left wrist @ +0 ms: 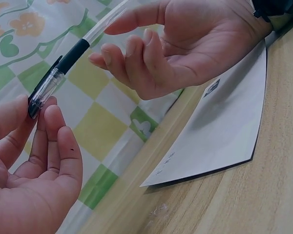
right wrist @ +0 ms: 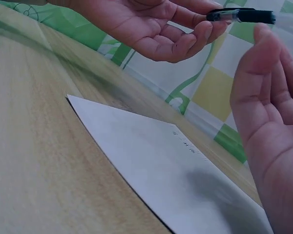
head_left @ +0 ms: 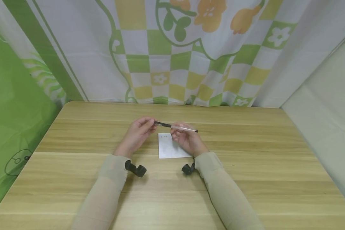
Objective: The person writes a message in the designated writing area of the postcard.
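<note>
A pen (head_left: 184, 128) with a clear barrel, black grip and black clip is held above the table. My left hand (head_left: 138, 134) pinches its clip end between thumb and fingers, seen closely in the left wrist view. Near the clear barrel is my right hand (head_left: 188, 139), its fingers loosely bent and a fingertip at or against the barrel; in the right wrist view the thumb (right wrist: 261, 48) stands just below the pen. Beneath the hands lies a white sheet or thin booklet (head_left: 171, 150), with small dark print along one edge and a dark underside.
The wooden table (head_left: 247, 179) runs up to a green, yellow and white patterned curtain (head_left: 184, 67) at the back. Green cloth (head_left: 14, 105) hangs at the left, a pale wall surface (head_left: 327, 95) at the right. Black wrist cameras (head_left: 139, 170) stick out from both sleeves.
</note>
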Tool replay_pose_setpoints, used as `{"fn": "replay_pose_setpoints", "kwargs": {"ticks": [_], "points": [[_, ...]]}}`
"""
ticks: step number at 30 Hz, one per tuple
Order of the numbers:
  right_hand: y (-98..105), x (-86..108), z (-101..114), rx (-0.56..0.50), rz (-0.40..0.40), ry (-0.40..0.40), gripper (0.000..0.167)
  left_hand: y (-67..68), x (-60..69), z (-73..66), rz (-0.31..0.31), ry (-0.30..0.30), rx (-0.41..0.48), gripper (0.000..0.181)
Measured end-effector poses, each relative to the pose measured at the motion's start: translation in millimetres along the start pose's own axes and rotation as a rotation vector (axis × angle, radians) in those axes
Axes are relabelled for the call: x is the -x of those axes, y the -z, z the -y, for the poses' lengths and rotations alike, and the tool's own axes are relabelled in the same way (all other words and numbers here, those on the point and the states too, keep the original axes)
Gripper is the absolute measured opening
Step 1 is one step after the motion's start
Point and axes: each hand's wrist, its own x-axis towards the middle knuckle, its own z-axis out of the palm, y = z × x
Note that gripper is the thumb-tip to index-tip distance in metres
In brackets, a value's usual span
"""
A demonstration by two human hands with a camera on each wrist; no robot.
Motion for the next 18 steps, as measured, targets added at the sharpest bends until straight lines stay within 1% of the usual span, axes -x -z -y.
{"fn": "replay_pose_setpoints", "kwargs": {"ticks": [3,5,9,12,14,18], "points": [[1.0,0.1,0.8,0.003,0.030,-0.019,0.025,-0.1,0.0,0.1,-0.007,0.002,0.005,0.015],[1.1,0.4,2.2,0.032,0.042,-0.047,0.029,-0.1,-0.3,-0.4,-0.013,0.004,0.005,0.016],[0.6,2.4,5.1,0.136,-0.003,-0.143,0.026,-0.4,-0.7,-1.3,-0.031,0.002,0.010,0.019],[0.0,2.9,5.5,0.222,-0.043,-0.187,0.018,-0.9,-0.8,-1.8,-0.040,-0.004,0.018,0.019],[-0.8,1.7,4.5,0.277,-0.048,-0.189,0.015,-1.5,-0.7,-2.1,-0.049,-0.010,0.023,0.018],[-3.1,-0.9,2.7,0.318,-0.033,-0.189,0.028,-2.5,0.1,-2.7,-0.056,-0.021,0.028,0.019]]}}
